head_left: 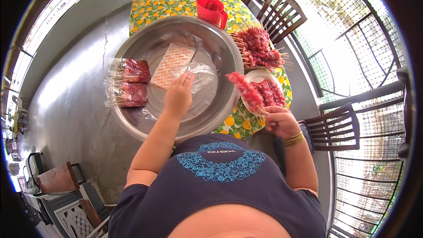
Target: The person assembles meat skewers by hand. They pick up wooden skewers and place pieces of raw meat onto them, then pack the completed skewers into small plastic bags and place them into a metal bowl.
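Over the big metal basin, my left hand [178, 94] is closed on the edge of a clear plastic bag [200, 76]. The bag hangs above a white pack with orange print [174, 64] that lies in the basin. On the right, my right hand [282, 121] grips the stick end of a raw meat skewer [243, 89], its meat tilted up and to the left. Beneath that skewer a white plate [277, 77] carries more raw red meat [269, 92]. Behind the plate is a pile of raw meat skewers [255, 46].
The wide metal basin [128, 125] sits on a table with a lemon-print cloth [154, 0]. Two bagged bundles of skewers [134, 70] rest on its left rim. A red jug [210, 11] stands behind it. Wooden chairs [282, 15] line the right side, before a grilled window.
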A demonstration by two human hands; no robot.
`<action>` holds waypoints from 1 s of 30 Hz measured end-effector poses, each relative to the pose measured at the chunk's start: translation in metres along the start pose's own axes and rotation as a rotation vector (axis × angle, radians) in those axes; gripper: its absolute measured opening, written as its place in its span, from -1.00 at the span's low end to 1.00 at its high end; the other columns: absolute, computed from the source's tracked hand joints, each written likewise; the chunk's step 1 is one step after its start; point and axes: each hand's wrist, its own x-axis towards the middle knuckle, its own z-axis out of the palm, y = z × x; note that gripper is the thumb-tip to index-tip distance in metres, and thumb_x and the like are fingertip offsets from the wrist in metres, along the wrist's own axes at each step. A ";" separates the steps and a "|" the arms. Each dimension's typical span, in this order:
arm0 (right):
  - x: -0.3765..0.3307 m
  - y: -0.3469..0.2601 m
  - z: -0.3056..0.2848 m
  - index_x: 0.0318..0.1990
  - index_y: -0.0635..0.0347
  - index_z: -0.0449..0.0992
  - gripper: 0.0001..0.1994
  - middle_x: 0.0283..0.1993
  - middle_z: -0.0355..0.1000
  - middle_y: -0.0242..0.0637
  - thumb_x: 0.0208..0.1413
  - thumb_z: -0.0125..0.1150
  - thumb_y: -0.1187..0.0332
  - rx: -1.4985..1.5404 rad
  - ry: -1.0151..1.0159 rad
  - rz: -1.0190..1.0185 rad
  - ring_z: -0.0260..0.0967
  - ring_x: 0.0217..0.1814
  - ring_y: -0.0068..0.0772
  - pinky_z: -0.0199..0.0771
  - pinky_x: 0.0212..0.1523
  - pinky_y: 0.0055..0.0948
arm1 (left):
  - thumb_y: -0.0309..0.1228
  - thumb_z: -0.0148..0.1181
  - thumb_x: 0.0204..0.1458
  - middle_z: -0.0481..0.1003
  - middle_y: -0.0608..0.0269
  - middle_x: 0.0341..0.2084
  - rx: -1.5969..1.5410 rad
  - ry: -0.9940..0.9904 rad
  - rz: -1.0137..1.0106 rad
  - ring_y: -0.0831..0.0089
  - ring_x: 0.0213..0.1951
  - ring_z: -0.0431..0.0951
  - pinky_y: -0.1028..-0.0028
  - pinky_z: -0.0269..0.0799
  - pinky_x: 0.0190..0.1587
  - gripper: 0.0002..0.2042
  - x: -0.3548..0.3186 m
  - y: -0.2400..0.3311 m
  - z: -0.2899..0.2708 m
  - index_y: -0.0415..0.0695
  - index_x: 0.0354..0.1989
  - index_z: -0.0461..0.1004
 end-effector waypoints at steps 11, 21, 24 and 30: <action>0.086 0.017 0.083 -0.09 0.38 0.58 -0.80 -0.51 0.37 -0.47 0.16 0.25 0.48 -0.401 -0.141 0.042 0.18 -0.60 -0.68 0.19 -0.59 -0.61 | -0.53 0.10 0.03 0.46 0.24 0.14 0.107 -0.018 0.067 0.16 -0.09 0.50 0.27 0.51 -0.01 -0.56 -0.008 0.007 -0.008 -0.09 0.15 0.49; 0.248 0.043 0.149 -0.22 0.21 0.68 -0.79 -0.43 0.56 -0.31 0.14 0.35 0.25 -1.055 0.060 -0.163 0.44 -0.48 -0.48 0.36 -0.50 -0.40 | -0.56 0.03 0.06 0.44 0.15 0.17 0.039 0.050 0.072 0.09 -0.01 0.50 0.23 0.45 0.06 -0.56 -0.024 -0.053 0.023 -0.16 0.17 0.45; 0.284 0.056 0.146 -0.25 0.21 0.71 -0.78 -0.42 0.60 -0.25 0.14 0.34 0.23 -1.154 0.126 -0.015 0.53 -0.39 -0.38 0.51 -0.29 -0.31 | -0.57 0.01 0.07 0.45 0.13 0.15 0.012 0.002 0.076 0.09 0.06 0.50 0.22 0.44 0.10 -0.57 -0.037 -0.073 0.044 -0.17 0.16 0.45; 0.332 0.094 0.132 -0.10 0.20 0.68 -0.67 -0.11 0.63 -0.14 0.13 0.34 0.14 -1.537 0.207 -0.038 0.59 -0.08 -0.12 0.58 -0.10 -0.20 | -0.52 -0.01 0.11 0.47 0.07 0.05 -0.099 -0.208 -0.135 0.05 0.01 0.53 0.14 0.48 0.03 -0.72 -0.053 -0.081 0.074 -0.08 -0.01 0.49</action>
